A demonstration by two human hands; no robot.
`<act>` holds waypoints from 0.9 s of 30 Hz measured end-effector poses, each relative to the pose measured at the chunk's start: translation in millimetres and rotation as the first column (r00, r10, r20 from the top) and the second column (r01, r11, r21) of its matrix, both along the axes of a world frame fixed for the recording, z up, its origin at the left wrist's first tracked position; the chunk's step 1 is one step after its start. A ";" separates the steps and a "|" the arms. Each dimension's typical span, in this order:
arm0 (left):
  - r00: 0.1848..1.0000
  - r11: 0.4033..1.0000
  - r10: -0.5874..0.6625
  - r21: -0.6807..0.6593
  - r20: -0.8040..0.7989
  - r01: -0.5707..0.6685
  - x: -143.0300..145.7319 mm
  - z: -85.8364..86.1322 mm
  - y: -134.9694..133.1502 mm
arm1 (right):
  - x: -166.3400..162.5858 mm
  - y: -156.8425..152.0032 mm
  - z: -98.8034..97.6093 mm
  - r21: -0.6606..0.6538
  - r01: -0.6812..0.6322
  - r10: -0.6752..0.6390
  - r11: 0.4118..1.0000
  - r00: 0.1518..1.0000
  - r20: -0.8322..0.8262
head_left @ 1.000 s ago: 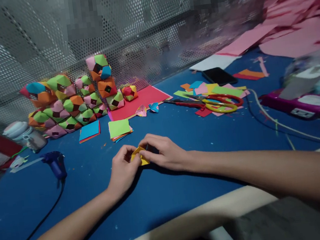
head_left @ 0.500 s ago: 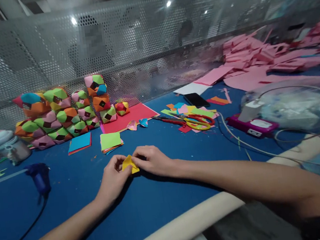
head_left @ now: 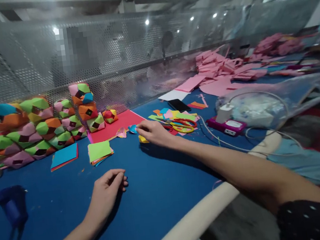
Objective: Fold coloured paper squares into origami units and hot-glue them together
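My right hand (head_left: 153, 133) is stretched forward over the table, its fingers closed on a yellow folded paper piece (head_left: 143, 139) that shows just under them. Right by those fingertips lies a small blue folded paper piece (head_left: 132, 129), with a pink one (head_left: 121, 133) to its left. My left hand (head_left: 107, 190) rests on the blue tabletop nearer to me, fingers curled in and thumb against them, with nothing visible in it. Beyond it sit a stack of square papers with green on top (head_left: 99, 152) and another with blue on top (head_left: 64, 156).
Woven paper balls (head_left: 49, 126) stand stacked at the left back, beside a red sheet (head_left: 119, 120). A blue glue gun (head_left: 12, 208) lies at left. Scissors (head_left: 182, 125) rest on paper scraps, near a phone (head_left: 178, 105). A purple power strip (head_left: 227, 126) with cables is at right.
My hands have come apart. The right has carried the yellow folded paper forward and right, beside the blue folded piece; the left has let go and stays nearer to me. The view has turned right.
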State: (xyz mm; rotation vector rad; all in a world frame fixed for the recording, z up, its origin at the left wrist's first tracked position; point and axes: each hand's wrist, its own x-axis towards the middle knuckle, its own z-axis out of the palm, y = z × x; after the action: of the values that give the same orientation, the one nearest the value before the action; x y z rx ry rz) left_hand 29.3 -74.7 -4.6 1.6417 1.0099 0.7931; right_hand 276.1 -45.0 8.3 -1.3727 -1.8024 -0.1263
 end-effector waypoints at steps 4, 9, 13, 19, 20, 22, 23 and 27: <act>0.998 0.999 -0.053 -0.005 -0.016 0.053 0.9 -0.3 1.2 | -34.3 2.3 0.8 -0.004 -0.113 0.112 0.994 0.982 0.149; 0.997 0.997 -0.073 0.034 -0.027 0.074 5.3 3.3 0.6 | -89.0 30.4 -3.4 -0.015 -0.338 0.269 0.941 0.722 0.638; 0.996 0.995 -0.093 0.034 -0.003 0.093 8.9 3.2 -0.9 | -109.9 57.6 -21.2 -0.103 -0.285 0.288 0.953 0.747 0.600; 0.987 0.981 -0.153 0.114 -0.054 0.158 10.3 -2.1 -2.6 | -106.7 64.5 -43.1 -0.177 -0.303 0.349 0.937 0.846 0.402; 0.986 0.979 -0.155 0.123 -0.054 0.161 10.3 -2.8 -3.0 | -104.9 63.5 -45.1 -0.179 -0.322 0.367 0.930 0.850 0.378; 0.985 0.975 -0.163 0.142 -0.064 0.170 9.8 -3.8 -4.1 | -102.3 61.8 -48.4 -0.171 -0.337 0.376 0.926 0.870 0.318; 0.983 0.973 -0.167 0.150 -0.073 0.176 9.3 -4.2 -4.8 | -101.8 61.1 -49.6 -0.163 -0.342 0.376 0.925 0.878 0.295; 0.980 0.967 -0.162 0.178 -0.115 0.181 6.5 -5.3 -7.1 | -103.8 60.0 -52.4 -0.112 -0.346 0.363 0.932 0.903 0.231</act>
State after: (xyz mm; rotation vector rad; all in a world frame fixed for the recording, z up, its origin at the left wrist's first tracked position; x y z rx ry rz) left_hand 35.8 -81.8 -9.9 1.9190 0.8677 0.7123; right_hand 172.3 15.0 -44.1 -1.0862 -2.2577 -0.0424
